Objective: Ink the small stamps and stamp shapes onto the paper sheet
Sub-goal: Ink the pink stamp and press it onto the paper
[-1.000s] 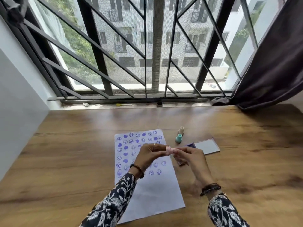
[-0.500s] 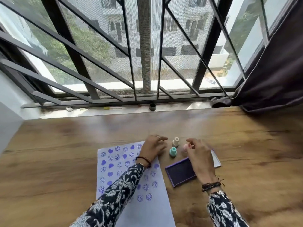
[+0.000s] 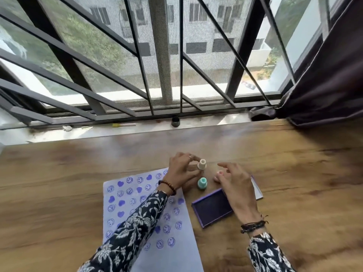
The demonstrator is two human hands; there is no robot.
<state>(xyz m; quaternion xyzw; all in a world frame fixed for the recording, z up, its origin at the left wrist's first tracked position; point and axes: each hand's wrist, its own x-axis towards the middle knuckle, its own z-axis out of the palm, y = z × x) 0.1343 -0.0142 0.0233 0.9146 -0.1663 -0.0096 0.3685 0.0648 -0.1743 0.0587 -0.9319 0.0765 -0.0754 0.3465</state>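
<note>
Our left hand (image 3: 181, 172) pinches the cream stamp (image 3: 202, 164) between fingertips, just above the bench (image 3: 59, 183). Our right hand (image 3: 234, 183) hovers with fingers spread, grasping nothing, over a pink stamp (image 3: 218, 176). A teal stamp (image 3: 202, 183) stands between them, beside the open ink pad (image 3: 212, 210) and the stamped paper (image 3: 127, 193).

Wooden table (image 3: 59, 193): paper sheet (image 3: 176, 250), ink pad (image 3: 212, 210), 3 stamps (image 3: 202, 183).

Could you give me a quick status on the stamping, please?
Left hand pinching beige stamp. Right hand open by pink stamp. Ink pad uncovered, unobstructed.
</note>
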